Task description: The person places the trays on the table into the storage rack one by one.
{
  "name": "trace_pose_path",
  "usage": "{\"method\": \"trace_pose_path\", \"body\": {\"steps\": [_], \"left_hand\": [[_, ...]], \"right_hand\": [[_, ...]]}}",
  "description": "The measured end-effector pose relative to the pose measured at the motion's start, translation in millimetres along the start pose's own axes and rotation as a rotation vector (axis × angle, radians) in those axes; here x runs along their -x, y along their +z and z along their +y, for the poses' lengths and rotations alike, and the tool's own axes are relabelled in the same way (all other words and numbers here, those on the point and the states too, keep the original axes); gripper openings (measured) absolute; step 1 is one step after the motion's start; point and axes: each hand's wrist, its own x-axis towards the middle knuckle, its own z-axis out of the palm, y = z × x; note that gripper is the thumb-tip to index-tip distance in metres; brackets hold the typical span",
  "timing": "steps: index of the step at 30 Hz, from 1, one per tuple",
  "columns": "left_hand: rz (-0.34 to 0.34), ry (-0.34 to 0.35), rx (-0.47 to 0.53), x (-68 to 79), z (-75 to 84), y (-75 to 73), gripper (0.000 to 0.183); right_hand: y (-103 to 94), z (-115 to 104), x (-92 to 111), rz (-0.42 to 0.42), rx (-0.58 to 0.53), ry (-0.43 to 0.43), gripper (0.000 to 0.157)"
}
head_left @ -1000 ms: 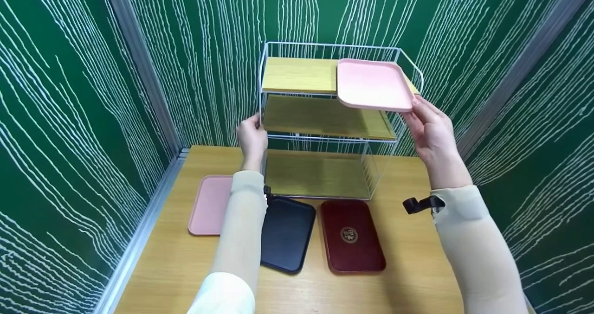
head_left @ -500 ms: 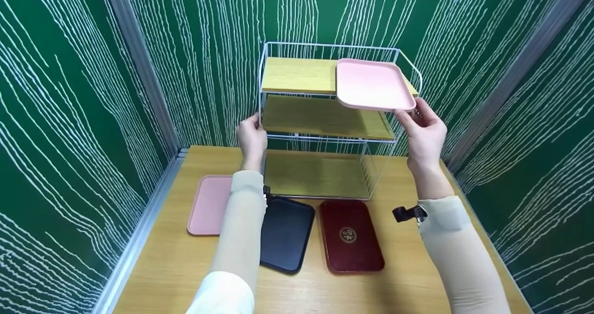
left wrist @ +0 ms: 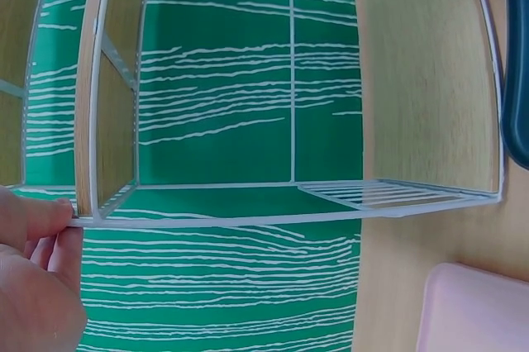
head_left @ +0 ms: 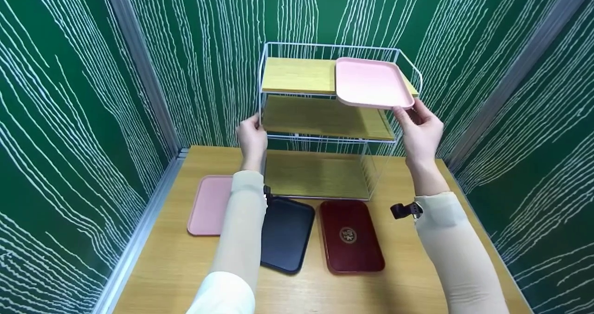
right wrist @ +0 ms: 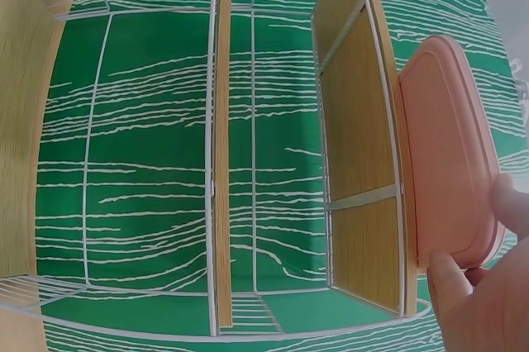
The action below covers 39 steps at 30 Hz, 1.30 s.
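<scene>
My right hand [head_left: 423, 135] pinches the near right corner of a pink tray [head_left: 371, 83], which overlaps the right part of the rack's top shelf and juts out past its front edge. In the right wrist view the tray's underside [right wrist: 446, 158] shows beside the wooden board, with thumb and fingers at its corner. The white wire rack [head_left: 332, 46] has wooden shelves on three levels. My left hand [head_left: 252, 140] grips the rack's left side at the middle shelf; in the left wrist view its thumb and fingers [left wrist: 62, 261] pinch the wire frame there.
On the wooden table [head_left: 162, 263] lie a second pink tray [head_left: 209, 206] partly behind my left arm, a black tray [head_left: 288, 235] and a dark red tray [head_left: 351, 251] with a round emblem. Green patterned walls [head_left: 60, 119] enclose the table.
My right hand has shifted left along the tray's corner, its thumb now under the front edge. The tray has moved slightly left and up. My left hand stays on the rack.
</scene>
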Motion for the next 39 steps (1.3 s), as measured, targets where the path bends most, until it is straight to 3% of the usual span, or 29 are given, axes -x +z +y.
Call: {"method": "trace_pose_path", "body": {"steps": [17, 26, 39], "left_hand": [[0.01, 0.001, 0.044, 1.3, 1.9, 1.4, 0.038], [0.031, -0.001, 0.002, 1.0, 0.1, 0.9, 0.033], [0.029, -0.015, 0.007, 2.1, 1.4, 1.8, 0.037]], "right_hand": [[1.4, 8.2, -16.2, 0.029, 0.165, -0.006, 0.058], [6.9, 10.7, -17.2, 0.031, 0.26, -0.032, 0.061], [3.0, 21.2, -13.6, 0.021, 0.264, -0.046, 0.057]]}}
